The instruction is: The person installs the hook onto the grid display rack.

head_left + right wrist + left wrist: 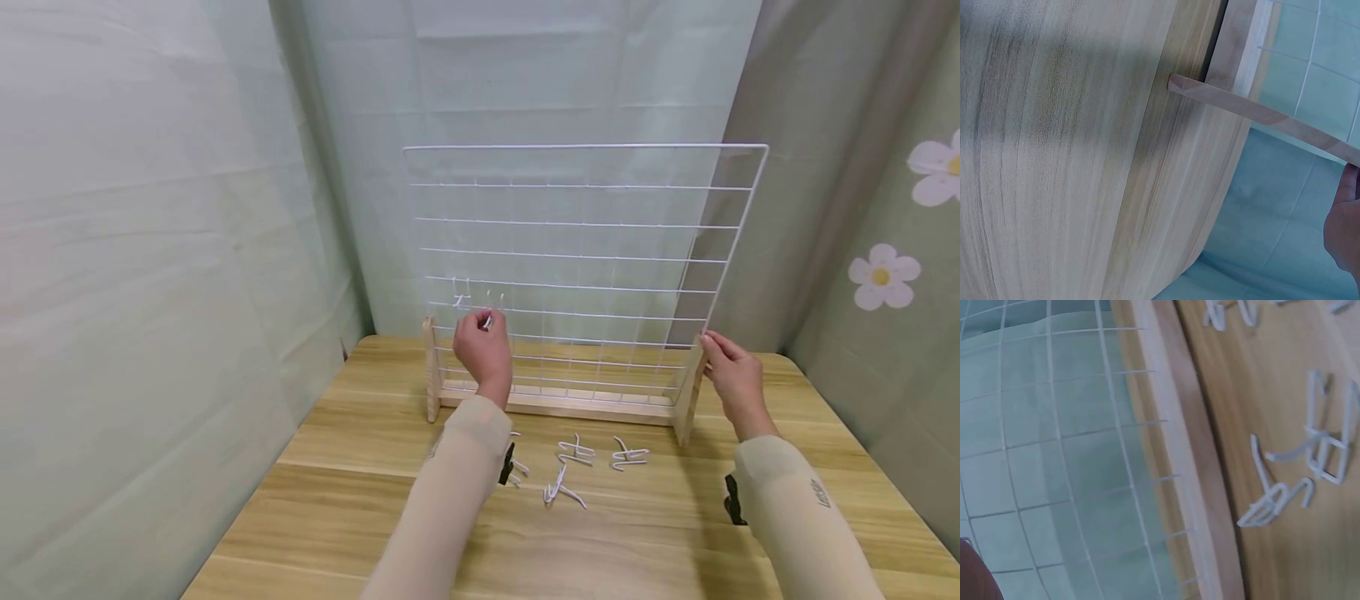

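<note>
A white wire grid rack (585,146) stands upright in a wooden base (592,405) on the table. My left hand (483,343) pinches a white wire hook (489,318) at the lower left of the grid, its two prongs showing above the fingers right at a wire. Just left of that, another white hook (460,298) hangs on the grid. My right hand (733,377) grips the top of the base's right wooden upright (688,396), beside the grid's edge. In the left wrist view only a fingertip (975,578) shows at the lower left corner.
Several loose white hooks (576,450) lie on the wooden table (360,500) in front of the base, one (558,490) nearer the front edge. Some are partly hidden behind the left sleeve (457,492). Pale curtains (172,250) surround the table at the back and sides.
</note>
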{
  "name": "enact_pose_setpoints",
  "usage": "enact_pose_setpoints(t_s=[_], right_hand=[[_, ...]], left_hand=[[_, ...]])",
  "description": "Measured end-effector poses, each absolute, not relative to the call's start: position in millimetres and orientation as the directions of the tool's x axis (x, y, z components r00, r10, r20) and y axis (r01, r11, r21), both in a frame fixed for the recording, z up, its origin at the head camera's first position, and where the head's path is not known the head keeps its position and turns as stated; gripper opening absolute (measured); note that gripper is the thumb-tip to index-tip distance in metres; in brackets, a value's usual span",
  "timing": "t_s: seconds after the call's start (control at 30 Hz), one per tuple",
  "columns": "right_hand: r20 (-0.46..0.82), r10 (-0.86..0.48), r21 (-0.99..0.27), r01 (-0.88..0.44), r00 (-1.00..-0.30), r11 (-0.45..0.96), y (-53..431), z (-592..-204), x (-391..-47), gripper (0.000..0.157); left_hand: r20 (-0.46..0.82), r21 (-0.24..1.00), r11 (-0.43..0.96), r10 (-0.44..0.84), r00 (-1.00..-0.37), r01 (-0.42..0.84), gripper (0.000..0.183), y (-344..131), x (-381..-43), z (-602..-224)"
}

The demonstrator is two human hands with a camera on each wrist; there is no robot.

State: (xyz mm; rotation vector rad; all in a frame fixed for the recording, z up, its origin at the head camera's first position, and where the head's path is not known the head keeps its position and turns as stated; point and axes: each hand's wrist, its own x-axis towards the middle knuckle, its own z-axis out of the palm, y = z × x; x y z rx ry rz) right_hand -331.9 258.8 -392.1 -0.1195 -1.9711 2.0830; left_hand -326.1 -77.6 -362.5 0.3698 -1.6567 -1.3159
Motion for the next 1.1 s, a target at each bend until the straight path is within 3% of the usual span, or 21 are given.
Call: enact_pose_setpoints(t_s=[0.37,0.57,0.8,1.03,1.1], right_hand=[[0.136,0.261,-0.988,-0.151,-0.956,-0.037,258,-393,-329,0.031],[0.144,0.262,-0.988,-0.152,-0.954,-0.01,256,-394,-330,0.034],[0.13,0.252,-0.991,-0.131,-0.959,0.01,255,-394,-329,0.051],[0.131,0.252,-0.991,-0.136,-0.959,-0.002,256,-395,-328,0.038],[0.123,0.254,-0.992,-0.126,-0.959,0.004,256,-395,-328,0.041]], left_hand=[[0.427,0.904,0.339,-0.754,-0.499,0.26,0.009,-71,-333,-336],[0.405,0.914,0.33,-0.769,-0.494,0.235,0.01,-72,-336,-333],[0.368,0.93,0.3,-0.774,-0.516,0.213,0.011,-72,-336,-335],[0.337,0.941,0.277,-0.752,-0.567,0.193,0.01,-70,-335,-340],[0.338,0.941,0.286,-0.746,-0.574,0.183,0.011,-70,-335,-342]])
